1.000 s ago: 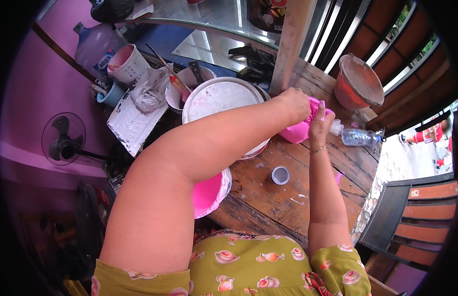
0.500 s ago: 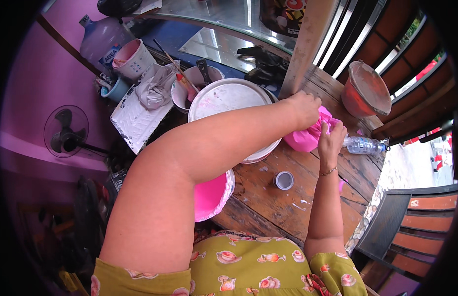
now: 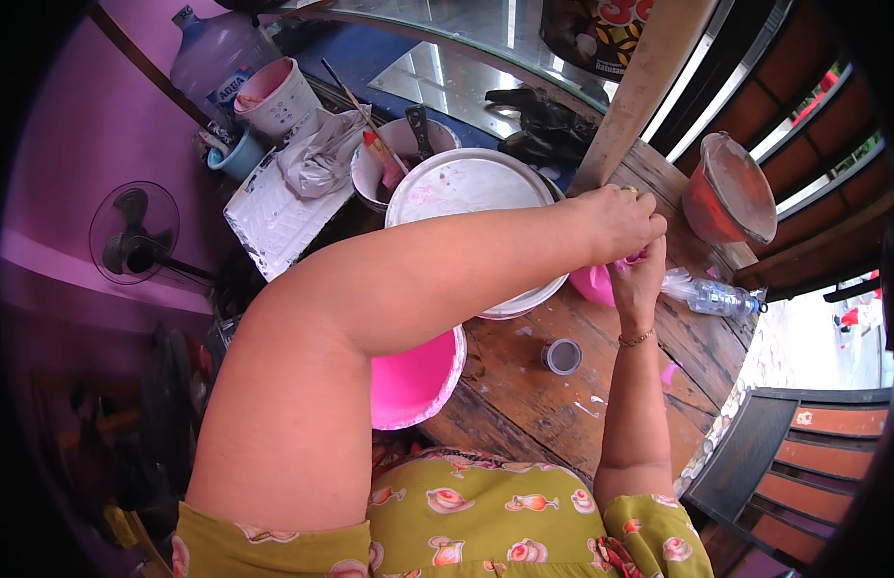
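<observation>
A soft pink bag [image 3: 591, 285] sits on the wooden table, its gathered top bunched up between my hands. My left hand [image 3: 620, 222] reaches across from the left and is closed at the bunched top, its fingers meeting those of the other hand. My right hand [image 3: 639, 287] is closed on the same bunched part from the near side. Most of the bag is hidden behind the hands, and I cannot make out the fingertips. Nearer me stands a small grey-topped cup [image 3: 562, 357]. Beside the right hand lies a clear plastic bottle [image 3: 724, 299].
A white lidded bucket [image 3: 466, 183] stands left of the bag, partly under my left forearm. Closer in is a tub of pink paint [image 3: 416, 378]. A dusty red bucket [image 3: 726, 190] stands at the far right. Beyond the table's right edge is a slatted bench [image 3: 817, 467].
My left hand has moved right and over the bag's top, up against my right hand. Less of the pink bag shows. The whole view has shifted slightly.
</observation>
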`<action>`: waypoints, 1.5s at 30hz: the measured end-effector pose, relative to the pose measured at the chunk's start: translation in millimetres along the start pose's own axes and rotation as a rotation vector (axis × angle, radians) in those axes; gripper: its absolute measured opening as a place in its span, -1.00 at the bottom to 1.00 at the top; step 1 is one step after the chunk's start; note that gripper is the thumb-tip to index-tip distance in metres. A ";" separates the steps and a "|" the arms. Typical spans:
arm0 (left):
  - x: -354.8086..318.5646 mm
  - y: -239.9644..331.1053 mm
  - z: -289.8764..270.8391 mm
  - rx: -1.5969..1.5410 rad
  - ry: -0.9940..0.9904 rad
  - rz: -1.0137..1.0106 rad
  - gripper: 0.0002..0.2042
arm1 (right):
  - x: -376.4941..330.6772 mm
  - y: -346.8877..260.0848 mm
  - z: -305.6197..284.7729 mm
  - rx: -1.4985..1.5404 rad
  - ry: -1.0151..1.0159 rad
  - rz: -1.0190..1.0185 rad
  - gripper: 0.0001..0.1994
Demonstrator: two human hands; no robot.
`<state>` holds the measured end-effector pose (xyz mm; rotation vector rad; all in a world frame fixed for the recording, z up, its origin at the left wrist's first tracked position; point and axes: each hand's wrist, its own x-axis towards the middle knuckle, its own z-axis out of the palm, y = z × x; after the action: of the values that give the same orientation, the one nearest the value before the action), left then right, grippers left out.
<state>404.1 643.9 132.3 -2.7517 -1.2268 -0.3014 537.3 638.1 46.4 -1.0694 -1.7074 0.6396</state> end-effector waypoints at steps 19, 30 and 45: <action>-227.7 6.5 -152.3 -0.288 0.363 -0.424 -0.69 | 9.2 9.6 13.5 -0.270 0.095 0.062 -0.62; -346.4 72.7 -121.2 -0.324 0.457 -0.845 -0.79 | 50.1 43.5 43.3 -0.285 0.139 0.222 -0.63; -389.4 86.5 -106.6 -0.422 0.554 -1.026 -0.82 | 36.0 52.1 36.2 0.367 0.164 0.396 -0.65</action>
<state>200.0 285.2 146.0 -1.7483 -2.4144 -1.3995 517.9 696.6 7.4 -1.1627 -1.1844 1.0400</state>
